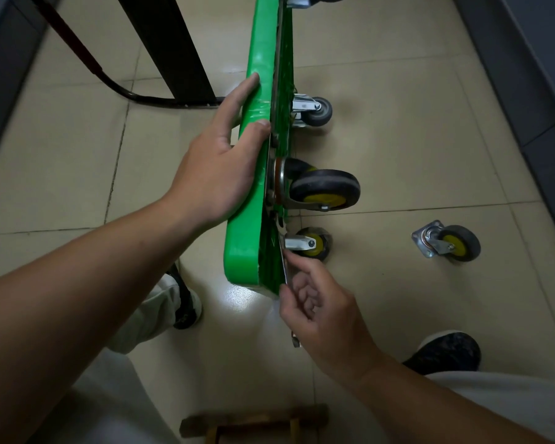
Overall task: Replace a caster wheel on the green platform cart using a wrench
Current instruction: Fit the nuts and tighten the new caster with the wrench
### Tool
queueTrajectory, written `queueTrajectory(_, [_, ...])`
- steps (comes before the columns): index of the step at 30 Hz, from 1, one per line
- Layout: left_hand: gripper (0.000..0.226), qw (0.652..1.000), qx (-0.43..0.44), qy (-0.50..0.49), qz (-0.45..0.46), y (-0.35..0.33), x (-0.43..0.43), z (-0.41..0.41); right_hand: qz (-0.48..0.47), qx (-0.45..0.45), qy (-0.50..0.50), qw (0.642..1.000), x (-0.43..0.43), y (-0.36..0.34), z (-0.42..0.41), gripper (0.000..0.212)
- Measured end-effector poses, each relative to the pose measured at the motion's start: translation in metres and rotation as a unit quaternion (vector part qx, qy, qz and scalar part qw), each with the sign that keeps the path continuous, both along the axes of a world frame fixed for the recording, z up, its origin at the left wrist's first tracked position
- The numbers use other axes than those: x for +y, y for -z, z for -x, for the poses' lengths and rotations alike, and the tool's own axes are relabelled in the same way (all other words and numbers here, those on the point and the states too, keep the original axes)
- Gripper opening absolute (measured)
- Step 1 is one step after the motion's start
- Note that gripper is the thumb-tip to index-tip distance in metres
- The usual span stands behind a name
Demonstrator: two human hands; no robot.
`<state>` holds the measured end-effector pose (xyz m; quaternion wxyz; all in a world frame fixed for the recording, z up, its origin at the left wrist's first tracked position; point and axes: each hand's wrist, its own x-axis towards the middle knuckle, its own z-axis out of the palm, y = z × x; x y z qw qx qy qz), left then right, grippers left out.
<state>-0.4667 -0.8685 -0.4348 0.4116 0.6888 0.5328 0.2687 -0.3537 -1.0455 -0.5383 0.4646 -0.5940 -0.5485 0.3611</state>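
On the floor (pixel 398 139), my flat left hand (pixel 212 174) steadies the upended cart (pixel 263 43) while my right hand (pixel 321 309) pinches the wrench (pixel 285 267).

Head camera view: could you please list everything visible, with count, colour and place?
green platform cart: one, green, stood on edge, centre.
mounted casters: four, grey or black tyres, two with yellow hubs, on the cart's right-facing underside; farthest cut off.
loose caster: one, grey with yellow hub, floor at right.
wrench: one, silvery, at the cart's near corner.
black post: one, upper left.
wooden frame: one, brown, bottom edge.
floor: beige tiles, throughout.
shoes: two, dark, lower left and lower right.
left hand: one, flat against the cart, thumb on its rim.
right hand: one, holds the wrench.
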Motion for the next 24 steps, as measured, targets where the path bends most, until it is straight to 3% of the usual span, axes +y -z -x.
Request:
queueTrajectory(9, [0.06, 1.0, -0.002, 0.003, 0.003, 0.0, 0.0, 0.001, 0.021, 0.044, -0.035, 0.998, 0.007, 0.016, 0.003, 0.061])
queueTrajectory(16, [0.056, 1.0, -0.003, -0.002, -0.003, 0.003, 0.002, 0.006, 0.056, 0.043, -0.041, 0.997, 0.013, 0.021, 0.007, 0.049])
queueTrajectory(20, [0.057, 1.0, -0.003, -0.004, -0.001, 0.002, 0.002, 0.005, 0.053, 0.08, 0.001, 0.995, 0.011, 0.012, 0.01, 0.044])
queueTrajectory(24, [0.057, 1.0, -0.005, -0.006, -0.003, 0.003, 0.002, 0.004, 0.072, 0.141, 0.046, 0.986, 0.011, -0.013, 0.016, 0.025])
